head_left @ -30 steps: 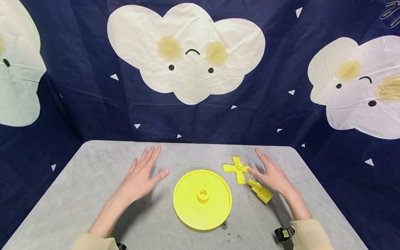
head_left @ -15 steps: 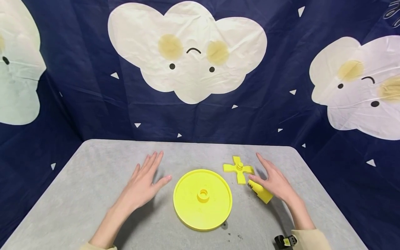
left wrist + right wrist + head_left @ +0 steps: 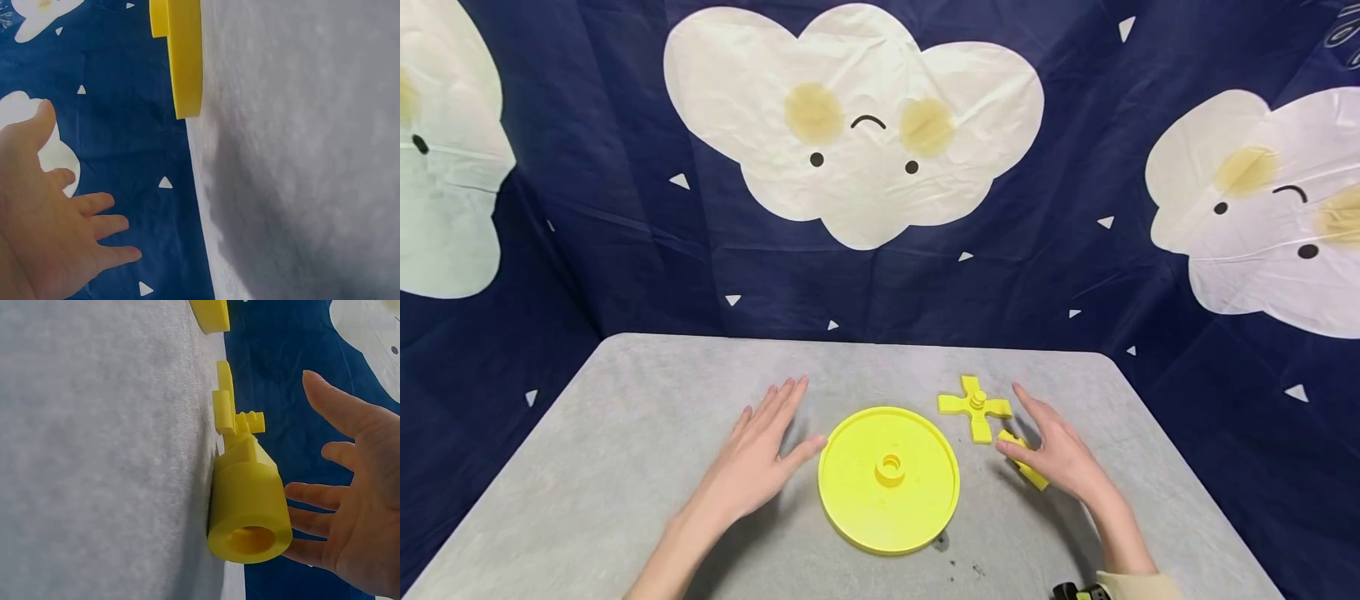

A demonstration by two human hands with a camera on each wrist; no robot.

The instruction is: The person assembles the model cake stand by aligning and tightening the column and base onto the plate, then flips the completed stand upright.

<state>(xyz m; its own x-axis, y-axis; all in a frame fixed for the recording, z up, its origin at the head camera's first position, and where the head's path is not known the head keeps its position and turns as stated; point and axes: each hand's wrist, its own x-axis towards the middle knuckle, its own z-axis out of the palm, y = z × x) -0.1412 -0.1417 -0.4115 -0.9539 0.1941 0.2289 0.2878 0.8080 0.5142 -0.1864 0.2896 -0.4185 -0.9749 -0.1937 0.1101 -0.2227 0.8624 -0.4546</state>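
Note:
My left hand hovers left of a yellow round dish, which has a low rim and a short hollow post at its centre. The thumb tip is close to the rim; contact cannot be told. My right hand, fingers spread, is over a yellow stepped cylinder and partly hides it in the head view. In the right wrist view this cylinder lies on its side, a round hole in its near end. Just beyond it lies a flat yellow cross with a ridged stub in the middle. Neither hand holds anything.
Everything rests on a grey table with rounded far corners. Behind it hangs a dark blue cloth printed with white clouds and small triangles. Dark specks mark the tabletop near the dish.
My left hand has moved right, closer to the dish. My right hand has drawn slightly nearer to me and now covers more of the cylinder. The yellow pieces have not moved on the table.

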